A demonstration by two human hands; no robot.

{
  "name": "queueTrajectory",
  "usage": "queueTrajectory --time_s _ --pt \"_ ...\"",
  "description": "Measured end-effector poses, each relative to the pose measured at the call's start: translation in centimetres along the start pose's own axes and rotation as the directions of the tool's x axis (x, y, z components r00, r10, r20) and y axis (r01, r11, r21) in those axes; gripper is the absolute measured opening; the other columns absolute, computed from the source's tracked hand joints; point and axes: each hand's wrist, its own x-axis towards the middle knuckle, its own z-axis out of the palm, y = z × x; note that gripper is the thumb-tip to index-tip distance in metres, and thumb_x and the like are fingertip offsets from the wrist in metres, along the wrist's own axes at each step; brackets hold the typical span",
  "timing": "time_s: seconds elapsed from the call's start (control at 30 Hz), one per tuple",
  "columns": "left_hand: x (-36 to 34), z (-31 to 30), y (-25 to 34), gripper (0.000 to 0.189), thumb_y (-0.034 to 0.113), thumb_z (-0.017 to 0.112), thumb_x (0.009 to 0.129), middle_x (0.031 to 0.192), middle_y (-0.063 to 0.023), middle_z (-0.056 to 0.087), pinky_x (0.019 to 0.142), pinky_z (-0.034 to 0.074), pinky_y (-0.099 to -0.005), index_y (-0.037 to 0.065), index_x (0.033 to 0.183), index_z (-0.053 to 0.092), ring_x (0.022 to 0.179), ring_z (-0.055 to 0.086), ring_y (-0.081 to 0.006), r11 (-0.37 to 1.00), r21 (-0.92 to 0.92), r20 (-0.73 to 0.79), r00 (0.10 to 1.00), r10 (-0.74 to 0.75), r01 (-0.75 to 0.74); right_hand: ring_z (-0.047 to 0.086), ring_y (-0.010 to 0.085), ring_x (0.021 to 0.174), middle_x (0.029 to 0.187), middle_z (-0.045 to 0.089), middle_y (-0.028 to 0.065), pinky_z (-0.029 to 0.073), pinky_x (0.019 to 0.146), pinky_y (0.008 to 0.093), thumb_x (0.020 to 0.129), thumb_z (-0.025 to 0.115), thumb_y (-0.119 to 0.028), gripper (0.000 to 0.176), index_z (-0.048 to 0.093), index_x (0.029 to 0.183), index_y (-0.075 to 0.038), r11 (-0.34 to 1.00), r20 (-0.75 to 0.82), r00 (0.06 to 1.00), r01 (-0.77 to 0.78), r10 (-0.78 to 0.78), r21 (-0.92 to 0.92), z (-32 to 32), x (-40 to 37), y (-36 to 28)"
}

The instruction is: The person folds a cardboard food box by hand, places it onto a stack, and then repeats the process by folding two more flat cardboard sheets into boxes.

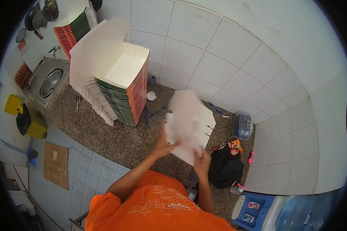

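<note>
A white cardboard box blank [189, 127], cut with slots along its right edge, is in front of me over the counter, its far part smeared by motion. My left hand [165, 143] grips its left edge, thumb over the near part of the board. At the near right edge my right hand [201, 159] has its fingers closed on the cardboard. To the left rises a tall stack of nested box trays [123, 92], white inside with green and orange outer sides. Large white flaps [90, 61] stick up behind that stack.
Pens [156, 112], scissors [78, 103] and a small white lid [151, 96] lie on the speckled counter [104, 140]. On the right are a black bag [225, 167], a clear plastic container [243, 125] and a water dispenser [254, 211]. A sink [50, 82] is far left.
</note>
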Motion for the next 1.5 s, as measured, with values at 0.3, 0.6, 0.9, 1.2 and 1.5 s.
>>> queueTrajectory --time_s 0.3,0.6,0.9,1.2,1.5 --pt "1.9 -3.0 8.2 0.029 0.007 0.062 0.100 0.114 -0.0084 0.070 0.091 0.055 -0.0290 -0.003 0.127 0.061 0.102 0.067 -0.0143 0.266 -0.878 0.327 0.904 -0.275 0.398 0.030 0.0321 0.151 0.166 0.022 0.0229 0.031 0.116 0.0401 0.102 0.060 -0.028 0.075 0.019 0.160 -0.005 0.700 0.341 0.783 0.620 -0.521 -0.354 1.2 -1.0 -0.1" --pt "1.3 -0.1 9.3 0.026 0.016 0.065 0.101 0.114 -0.0032 0.069 0.074 0.061 -0.0295 0.006 0.125 0.064 0.096 0.067 -0.0105 0.397 -0.911 -0.004 0.959 -0.285 0.114 0.064 0.0365 0.122 0.148 0.052 0.0232 0.053 0.099 0.0408 0.098 0.062 -0.010 0.043 0.059 0.139 -0.002 0.776 -0.082 0.773 0.617 -0.629 -0.133 1.5 1.3 -3.5" --pt "1.3 1.0 8.9 0.039 0.036 0.051 0.108 0.109 -0.0041 0.069 0.079 0.057 -0.0289 0.003 0.124 0.064 0.094 0.069 -0.0135 0.257 -0.932 0.211 0.959 -0.189 0.256 0.060 0.0402 0.127 0.146 0.052 0.0277 0.051 0.099 0.0411 0.092 0.070 -0.009 0.044 0.065 0.136 -0.007 0.860 -0.013 0.868 0.494 -0.496 0.125 0.5 3.6 -4.3" --pt "-0.9 2.9 10.0 0.035 0.028 0.049 0.110 0.105 -0.0017 0.067 0.080 0.049 -0.0249 -0.001 0.123 0.063 0.091 0.058 -0.0069 0.470 -0.867 0.147 0.986 -0.075 0.165 0.063 0.0354 0.123 0.148 0.051 0.0246 0.054 0.095 0.0405 0.102 0.059 -0.014 0.037 0.063 0.137 -0.001 0.879 -0.270 0.840 0.471 -0.471 -0.072 3.6 2.4 -1.9" --pt "-3.0 -5.2 9.3 0.022 0.009 0.051 0.102 0.084 -0.0083 0.070 0.067 0.049 -0.0308 -0.004 0.108 0.068 0.074 0.062 -0.0106 0.944 -0.324 0.269 0.963 0.026 0.064 0.047 0.0083 0.072 0.093 0.050 0.0034 0.039 0.056 0.0253 0.110 0.043 -0.032 0.042 0.056 0.136 -0.002 0.931 -0.193 0.952 0.280 -0.238 0.234 0.5 2.2 -2.9"
